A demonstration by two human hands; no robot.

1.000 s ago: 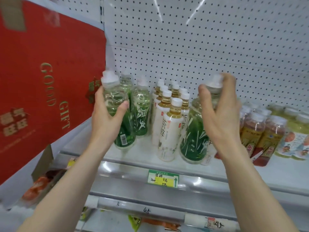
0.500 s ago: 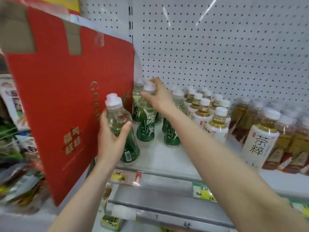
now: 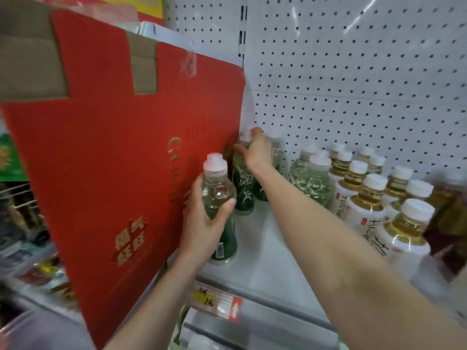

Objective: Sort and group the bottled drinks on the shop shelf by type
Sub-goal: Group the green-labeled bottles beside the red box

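left grip [image 3: 202,223]: closed round the shoulder of the front green bottle [image 3: 219,198], thumb across its near face, fingers mostly behind it.
front green bottle: upright with a white cap, at the shelf's front left corner, just beside the red box; impossible to tell whether its base rests on the shelf.
right grip [image 3: 257,152]: curled over the cap and neck of the rear green bottle [image 3: 242,190], thumb at 9 o'clock of the cap, forearm running down toward 5 o'clock.
rear green bottle: stands upright at 1 o'clock of the front one, deep on the shelf, near the pegboard and just beside the red box.
other green bottles [image 3: 313,183]: at 3 o'clock of the right grip, apart from it, upright, white caps.
white-label tea bottles [image 3: 366,210]: grouped in rows at 3 o'clock of the green ones, amber liquid at the necks.
dark bottles [image 3: 447,223]: at the far 3 o'clock edge, blurred.
red box [image 3: 113,160]: large, with gold lettering and brown tape strips, fills the 9 o'clock side.
shelf [image 3: 265,248]: white, carries a price tag [image 3: 217,301] on its front rail at 6 o'clock of the front green bottle.
pegboard [image 3: 353,84]: white and dotted, behind the bottles at 12 o'clock.
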